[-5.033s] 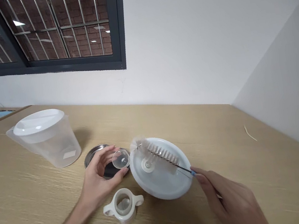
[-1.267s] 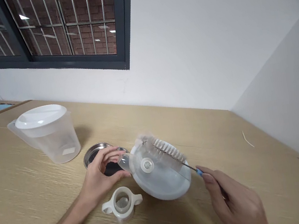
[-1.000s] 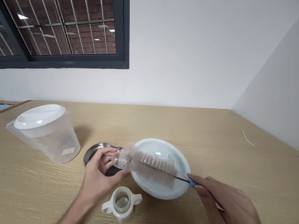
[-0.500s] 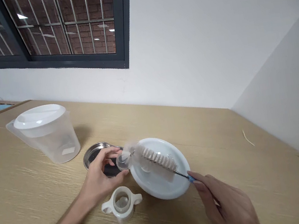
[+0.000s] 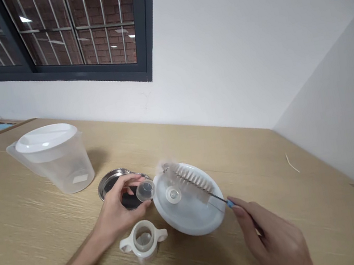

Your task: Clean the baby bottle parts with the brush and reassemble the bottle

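My left hand (image 5: 121, 205) holds a small clear cup (image 5: 145, 190) between thumb and fingers, its opening facing right, beside the white bowl's rim. The handle of a white-bristled brush (image 5: 194, 181) is pinched in my right hand (image 5: 268, 230); the blurred brush tip points up and left over the bowl (image 5: 192, 225). A small round translucent piece (image 5: 173, 194) lies in the bowl. Behind my left hand is a metal kidney-shaped tray (image 5: 106, 183), partly hidden. A white two-handled ring on a clear container (image 5: 145, 242) stands in front of my left hand.
A lidded clear pitcher (image 5: 63, 163) stands on the wooden table (image 5: 235, 154) at the left. Near the right edge lies a thin pale strip (image 5: 291, 163). White walls and a barred window (image 5: 78, 31) are behind the table.
The brush has drawn back from the mouth of the clear cup, up and to the right, with my right hand. The round piece in the bowl now shows fully. My left hand has hardly moved.
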Demonstrator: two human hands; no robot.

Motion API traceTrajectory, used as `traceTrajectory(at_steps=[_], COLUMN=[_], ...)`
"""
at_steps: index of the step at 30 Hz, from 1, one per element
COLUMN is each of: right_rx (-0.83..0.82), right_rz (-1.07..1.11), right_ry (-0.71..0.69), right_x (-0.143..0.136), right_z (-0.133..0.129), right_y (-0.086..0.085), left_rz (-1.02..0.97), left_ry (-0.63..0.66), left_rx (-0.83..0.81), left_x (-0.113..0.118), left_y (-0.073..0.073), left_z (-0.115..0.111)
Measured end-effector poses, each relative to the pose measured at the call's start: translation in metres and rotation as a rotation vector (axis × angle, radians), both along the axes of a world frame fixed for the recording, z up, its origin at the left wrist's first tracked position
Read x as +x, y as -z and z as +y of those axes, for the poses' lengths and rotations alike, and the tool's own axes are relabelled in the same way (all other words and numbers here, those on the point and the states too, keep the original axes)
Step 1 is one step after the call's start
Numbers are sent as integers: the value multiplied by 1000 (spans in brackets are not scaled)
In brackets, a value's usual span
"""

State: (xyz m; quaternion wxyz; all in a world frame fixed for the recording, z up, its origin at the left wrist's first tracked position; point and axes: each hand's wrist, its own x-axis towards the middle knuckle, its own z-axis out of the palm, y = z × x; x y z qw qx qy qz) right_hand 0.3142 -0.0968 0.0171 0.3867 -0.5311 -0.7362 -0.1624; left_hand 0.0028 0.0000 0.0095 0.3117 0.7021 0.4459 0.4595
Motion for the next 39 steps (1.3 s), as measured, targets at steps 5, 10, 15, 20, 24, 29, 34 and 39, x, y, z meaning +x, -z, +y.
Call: traceTrajectory(at_steps=[5,10,15,20,24,29,34,39], right_rx=[30,-34,29,9,-19,28,56,6], right_rz=[35,-1,-18,41,16,-7,47,41], right_ry=[32,-82,-14,50,17,6,56,-1], right_x=[0,-1,3,-2,-4,-1,-4,-5], right_z=[-3,-2,2,-3,-4,2,-2,-6], right_y=[1,7,3,2,5,5,4,4], left_rz=[-37,-57,-126,-204,-372,-579,-615,-555], left_ry=[1,-7,14,-21,57,199,225,202], left_rx=[-17,-21,-99,-126,-242,-382,-391,-355], left_x=[-1,-2,-1,1,2,-2,-4,-2], left_y=[0,1,-5,-9,-10,-17,-19,-15], left_z=[-1,-2,-3,-3,-1,0,-1,0])
